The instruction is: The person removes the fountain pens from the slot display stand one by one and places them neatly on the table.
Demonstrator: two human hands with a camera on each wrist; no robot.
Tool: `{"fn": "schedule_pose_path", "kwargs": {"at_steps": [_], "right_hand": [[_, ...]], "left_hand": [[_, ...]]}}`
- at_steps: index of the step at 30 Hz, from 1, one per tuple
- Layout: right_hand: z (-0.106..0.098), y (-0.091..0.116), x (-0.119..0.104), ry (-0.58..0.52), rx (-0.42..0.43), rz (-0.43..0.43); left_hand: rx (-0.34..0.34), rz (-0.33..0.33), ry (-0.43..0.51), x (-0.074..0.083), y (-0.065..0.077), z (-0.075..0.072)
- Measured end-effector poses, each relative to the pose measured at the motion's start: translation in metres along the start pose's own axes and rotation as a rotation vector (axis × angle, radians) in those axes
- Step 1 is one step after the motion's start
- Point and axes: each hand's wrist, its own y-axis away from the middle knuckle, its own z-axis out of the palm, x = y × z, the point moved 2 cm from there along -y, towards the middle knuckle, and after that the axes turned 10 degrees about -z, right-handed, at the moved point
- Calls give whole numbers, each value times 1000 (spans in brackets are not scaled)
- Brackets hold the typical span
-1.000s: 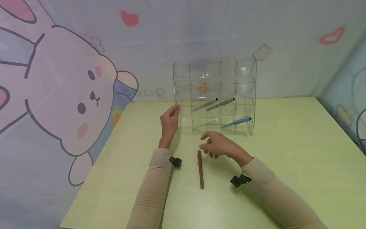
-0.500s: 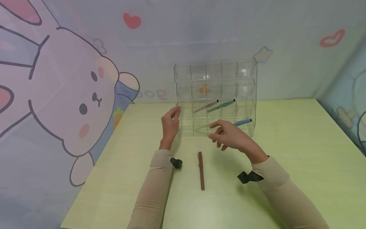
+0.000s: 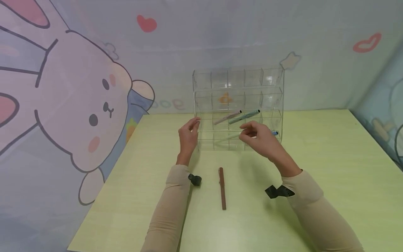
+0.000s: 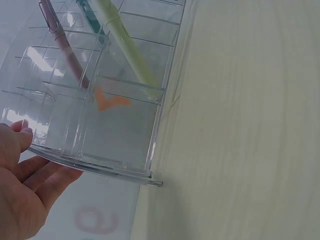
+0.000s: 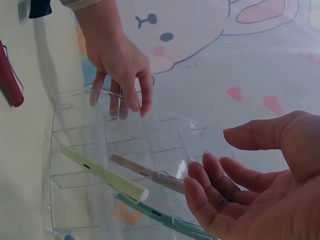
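A clear acrylic rack (image 3: 238,88) with tiers of small compartments stands at the back of the table. My left hand (image 3: 188,140) grips its left side wall, thumb on one face and fingers behind. My right hand (image 3: 262,141) hovers before the lower tiers with fingers loosely bent and nothing between them. Slanting out of the second tier from the bottom are a pink pen (image 3: 226,118) and a teal pen (image 3: 245,117). A light green pen (image 4: 125,45) and a blue pen (image 3: 275,133) lean in the bottom tier, the blue one mostly hidden behind my right hand.
A reddish-brown pen (image 3: 222,189) with a clip lies lengthwise on the pale yellow table (image 3: 321,168), between my forearms. Behind the rack hangs a cloth backdrop (image 3: 252,31) printed with a cartoon rabbit and hearts.
My right hand has moved away from the reddish-brown pen, up and to the right, to the front of the rack. The left hand keeps its grip on the rack's side.
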Motion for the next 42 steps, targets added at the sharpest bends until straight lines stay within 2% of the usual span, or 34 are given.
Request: {"fn": "schedule_pose_path", "kwargs": {"at_steps": [6, 13, 19, 25, 38, 42], "right_hand": [[-4, -5, 7, 14, 162, -77], [-7, -11, 21, 29, 390, -194], [-9, -17, 33, 68, 511, -275], [-10, -22, 43, 110, 553, -306], [-11, -31, 55, 129, 579, -312], [-12, -36, 56, 124, 562, -314]], "left_hand": [[5, -7, -14, 0, 0, -2], [0, 6, -14, 0, -1, -2], [0, -2, -17, -1, 0, -2], [3, -1, -23, -2, 1, -2], [7, -2, -22, -1, 2, -2], [8, 3, -17, -1, 0, -2]]}}
